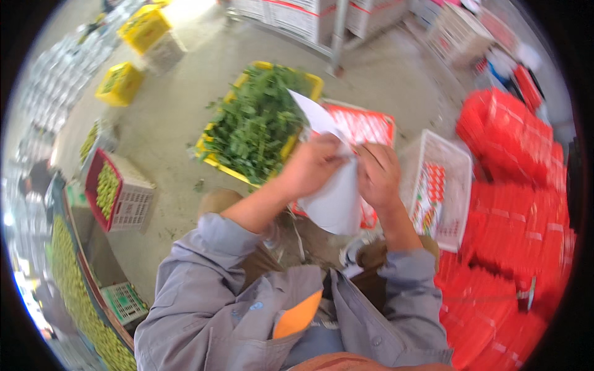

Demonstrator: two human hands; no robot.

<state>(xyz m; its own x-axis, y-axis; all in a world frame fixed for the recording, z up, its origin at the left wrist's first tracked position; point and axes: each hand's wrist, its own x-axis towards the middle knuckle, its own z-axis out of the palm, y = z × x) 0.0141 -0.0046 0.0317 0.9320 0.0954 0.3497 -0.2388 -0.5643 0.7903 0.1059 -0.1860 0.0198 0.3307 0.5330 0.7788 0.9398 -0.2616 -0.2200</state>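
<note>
A white sheet point(337, 201), which looks like paper, is held up in front of me. My left hand point(317, 164) pinches it near its middle, with fingers closed. Close beside it, my right hand point(376, 172) grips the sheet's right edge, fingertips bent in. The sheet is creased between the hands, one corner pointing up to the left and the rest hanging down. Behind it lies a red-and-white printed carton or tray point(365, 127), partly hidden. Left of the hands stands a yellow crate point(317, 85) heaped with leafy green sprigs point(257, 117).
To my right a white plastic basket point(456, 213) holds red-and-white printed packs point(431, 185). Beyond it rise stacks of red packaging point(507, 216). At left are a red-rimmed crate point(133, 198) of green fruit, a long fruit-filled trough point(74, 278) and yellow crates point(120, 85). A metal rack point(338, 37) stands ahead.
</note>
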